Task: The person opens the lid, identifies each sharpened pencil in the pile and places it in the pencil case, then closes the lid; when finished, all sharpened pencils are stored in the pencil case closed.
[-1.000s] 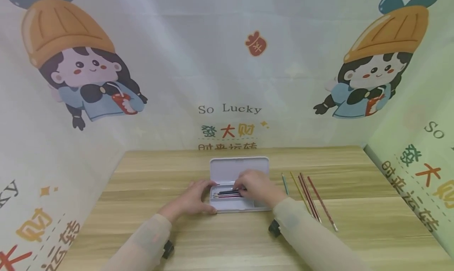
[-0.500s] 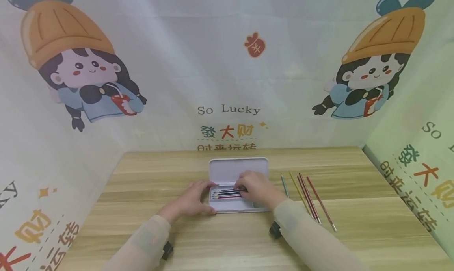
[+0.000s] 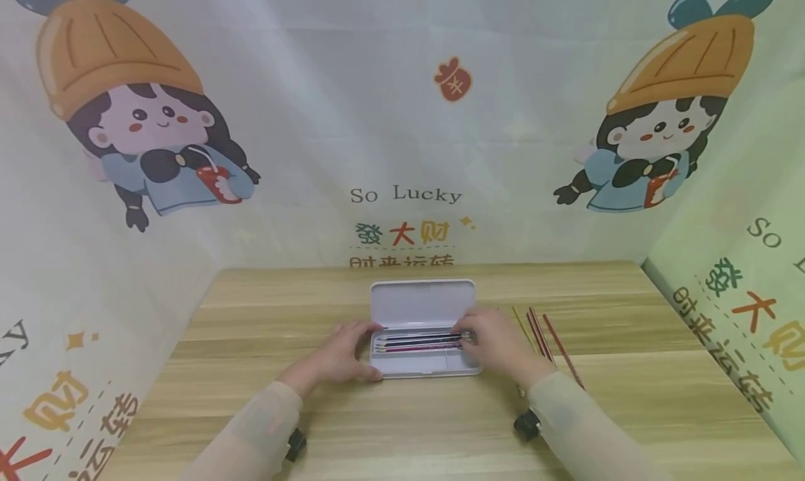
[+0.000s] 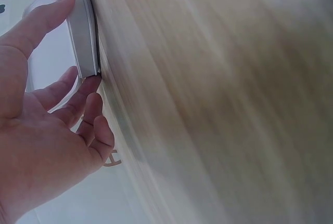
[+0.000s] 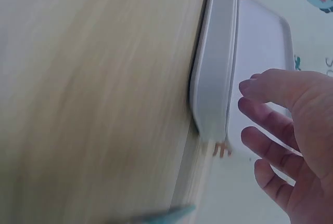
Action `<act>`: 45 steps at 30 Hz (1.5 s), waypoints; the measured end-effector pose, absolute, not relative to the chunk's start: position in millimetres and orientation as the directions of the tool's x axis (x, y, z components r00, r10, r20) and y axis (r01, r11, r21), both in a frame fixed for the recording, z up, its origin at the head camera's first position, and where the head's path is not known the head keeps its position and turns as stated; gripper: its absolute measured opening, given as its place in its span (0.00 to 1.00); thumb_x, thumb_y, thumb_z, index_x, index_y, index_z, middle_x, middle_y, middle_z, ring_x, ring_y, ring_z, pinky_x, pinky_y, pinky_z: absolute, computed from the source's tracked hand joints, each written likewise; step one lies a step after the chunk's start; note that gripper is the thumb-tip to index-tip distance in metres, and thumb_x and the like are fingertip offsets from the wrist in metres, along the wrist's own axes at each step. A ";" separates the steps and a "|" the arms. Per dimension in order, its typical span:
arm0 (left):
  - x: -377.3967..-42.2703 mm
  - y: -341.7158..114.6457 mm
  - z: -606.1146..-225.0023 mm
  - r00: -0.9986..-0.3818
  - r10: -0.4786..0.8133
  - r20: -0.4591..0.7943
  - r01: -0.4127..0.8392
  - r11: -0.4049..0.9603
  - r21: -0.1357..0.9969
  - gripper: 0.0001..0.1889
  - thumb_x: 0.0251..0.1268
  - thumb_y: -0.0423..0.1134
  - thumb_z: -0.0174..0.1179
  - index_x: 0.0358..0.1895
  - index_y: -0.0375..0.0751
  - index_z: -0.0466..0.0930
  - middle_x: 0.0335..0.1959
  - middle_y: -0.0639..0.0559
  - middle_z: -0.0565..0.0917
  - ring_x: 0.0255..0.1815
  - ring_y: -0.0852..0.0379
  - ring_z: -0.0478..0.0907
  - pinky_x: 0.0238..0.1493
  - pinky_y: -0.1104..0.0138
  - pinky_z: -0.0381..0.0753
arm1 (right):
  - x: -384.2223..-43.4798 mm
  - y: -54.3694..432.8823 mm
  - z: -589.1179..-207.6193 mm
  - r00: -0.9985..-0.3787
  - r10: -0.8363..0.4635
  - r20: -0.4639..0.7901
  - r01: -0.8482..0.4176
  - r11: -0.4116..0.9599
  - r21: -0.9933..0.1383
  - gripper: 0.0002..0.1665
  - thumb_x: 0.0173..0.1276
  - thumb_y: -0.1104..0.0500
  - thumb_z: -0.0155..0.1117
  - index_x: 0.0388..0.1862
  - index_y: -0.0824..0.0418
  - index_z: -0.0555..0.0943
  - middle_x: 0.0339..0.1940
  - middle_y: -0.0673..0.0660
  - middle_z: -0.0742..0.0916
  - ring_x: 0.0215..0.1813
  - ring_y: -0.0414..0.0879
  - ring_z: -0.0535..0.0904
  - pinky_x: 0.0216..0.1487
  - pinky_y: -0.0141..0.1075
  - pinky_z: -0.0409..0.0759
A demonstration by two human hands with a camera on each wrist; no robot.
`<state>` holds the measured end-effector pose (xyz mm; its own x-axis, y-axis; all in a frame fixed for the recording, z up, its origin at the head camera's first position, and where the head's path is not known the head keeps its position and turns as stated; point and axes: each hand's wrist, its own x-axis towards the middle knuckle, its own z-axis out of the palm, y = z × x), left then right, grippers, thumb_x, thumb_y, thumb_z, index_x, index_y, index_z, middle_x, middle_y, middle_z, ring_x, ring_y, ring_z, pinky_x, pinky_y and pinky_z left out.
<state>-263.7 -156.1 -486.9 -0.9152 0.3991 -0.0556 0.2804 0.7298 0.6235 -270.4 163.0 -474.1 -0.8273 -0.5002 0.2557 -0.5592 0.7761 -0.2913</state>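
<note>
A white pencil case (image 3: 409,365) lies on the table with its lid (image 3: 423,303) raised at the back. Several dark and reddish pencils (image 3: 415,342) lie side by side in its rear compartment, tips to the left. My left hand (image 3: 339,352) grips the case's left end, thumb on the front wall (image 4: 79,31) and fingers round the far corner. Over the right end is my right hand (image 3: 499,341), its fingertips at the pencils' back ends. In the right wrist view its fingers (image 5: 276,154) are loosely bent and spread, with nothing seen between them.
Right of the case lie a yellow pencil (image 3: 520,324) and several dark red pencils (image 3: 562,348), partly covered by the right forearm. A blurred teal pencil (image 5: 169,216) shows in the right wrist view. Printed cloth (image 3: 302,152) surrounds the wooden table (image 3: 283,313).
My right hand has moved right along the pencils, from the case's middle to its right end, uncovering more of their length. The left hand has stayed put.
</note>
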 end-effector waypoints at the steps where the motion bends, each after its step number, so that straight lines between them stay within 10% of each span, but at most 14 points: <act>1: -263.9 -155.9 -486.7 -0.916 0.398 -0.055 0.280 0.730 0.623 0.46 0.43 0.45 0.82 0.71 0.43 0.72 0.73 0.38 0.73 0.76 0.36 0.66 0.82 0.39 0.50 | -269.3 167.4 -474.3 -0.839 -0.483 0.248 -0.541 0.786 -0.299 0.12 0.61 0.62 0.73 0.44 0.55 0.90 0.45 0.52 0.90 0.48 0.49 0.86 0.53 0.46 0.86; 45: -261.0 -155.6 -482.5 -0.914 0.400 -0.061 0.278 0.731 0.624 0.45 0.44 0.44 0.82 0.71 0.43 0.72 0.72 0.39 0.74 0.75 0.37 0.66 0.82 0.40 0.53 | -255.1 237.4 -473.6 -0.968 -0.250 0.033 -0.249 0.933 -0.260 0.20 0.60 0.59 0.76 0.53 0.56 0.87 0.34 0.48 0.89 0.31 0.39 0.79 0.27 0.33 0.78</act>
